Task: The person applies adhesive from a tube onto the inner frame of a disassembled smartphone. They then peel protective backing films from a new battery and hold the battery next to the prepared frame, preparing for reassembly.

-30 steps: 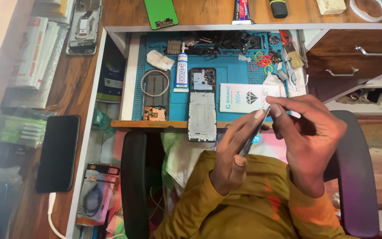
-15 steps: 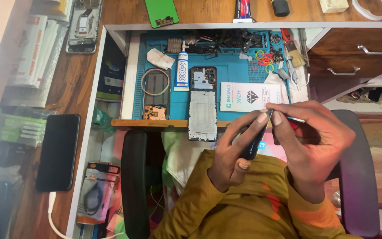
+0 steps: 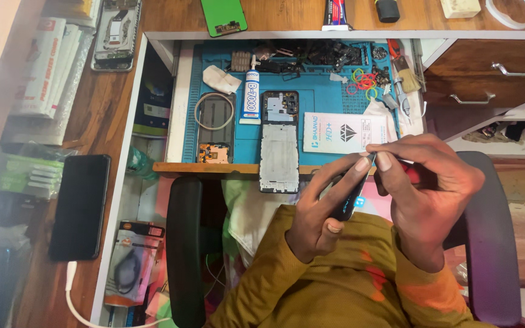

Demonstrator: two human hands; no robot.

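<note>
Item, bench repair: my left hand grips a dark phone edge-up over my lap, my right hand pinches a thin tool at its top corner, seemingly for prying, near the blue mat on the worktop.

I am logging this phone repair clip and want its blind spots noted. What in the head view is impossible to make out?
- Dark phone: mostly covered by the left hand and right hand; its face is unseen.
- Where the right hand's fingertips pinch at its top edge: too small to tell what they grip.
- Small parts at the back of the blue mat: too small.
- White ring: cut by the top edge.
</note>
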